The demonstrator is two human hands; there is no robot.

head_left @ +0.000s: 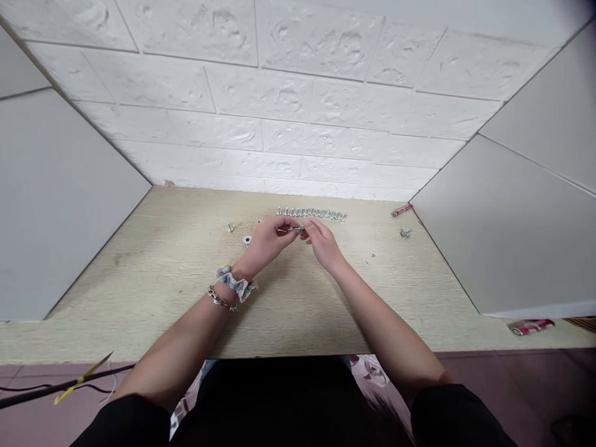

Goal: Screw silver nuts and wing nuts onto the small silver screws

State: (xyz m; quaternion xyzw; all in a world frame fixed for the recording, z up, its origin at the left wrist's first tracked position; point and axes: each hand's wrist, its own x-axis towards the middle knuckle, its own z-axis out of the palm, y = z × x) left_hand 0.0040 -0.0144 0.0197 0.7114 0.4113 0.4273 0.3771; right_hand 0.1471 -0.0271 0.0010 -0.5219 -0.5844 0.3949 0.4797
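My left hand [267, 241] and my right hand [322, 243] meet over the middle of the pale wooden desk [153, 292]. Both pinch a small metal bolt [294, 229] held between their fingertips. Just behind the hands lies a row of several similar bolts [313, 213] along the back of the desk. A washer or nut [246, 239] and one upright bolt [230, 228] sit left of my left hand. My left wrist wears a scrunchie and a chain bracelet.
A small red object [401, 211] and a loose metal piece [405, 233] lie at the desk's right rear. White panels wall the desk on both sides, with a white brick wall behind. Another red item [531, 326] lies at the right front edge.
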